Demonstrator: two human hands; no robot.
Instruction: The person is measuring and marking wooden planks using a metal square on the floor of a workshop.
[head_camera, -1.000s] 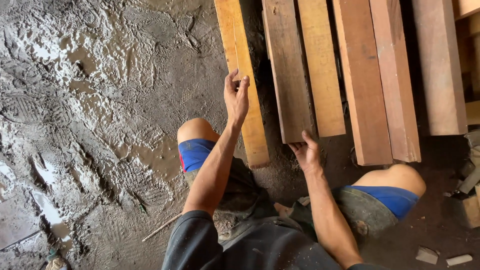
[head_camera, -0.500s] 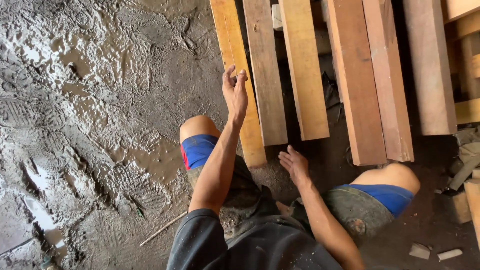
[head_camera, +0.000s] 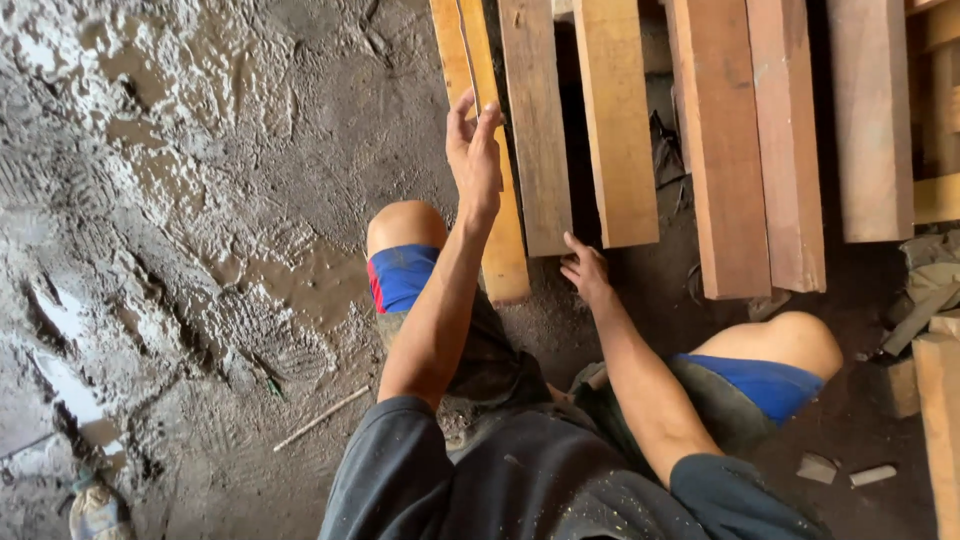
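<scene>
Where planks (head_camera: 535, 120) lie, hands (head_camera: 474, 150) open.

Rough matt wooden planks (head_camera: 535, 130), wet glossy mud (head_camera: 200, 200)

Planks (head_camera: 620, 120) lie side by side, mud (head_camera: 180, 200) to their left.

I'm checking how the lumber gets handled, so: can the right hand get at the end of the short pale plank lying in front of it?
Probably yes. The right hand sits just below the near end of the short pale plank, its fingers almost at the plank's corner, with nothing between them. The left hand is raised over the yellowish plank, off to the side.
</scene>
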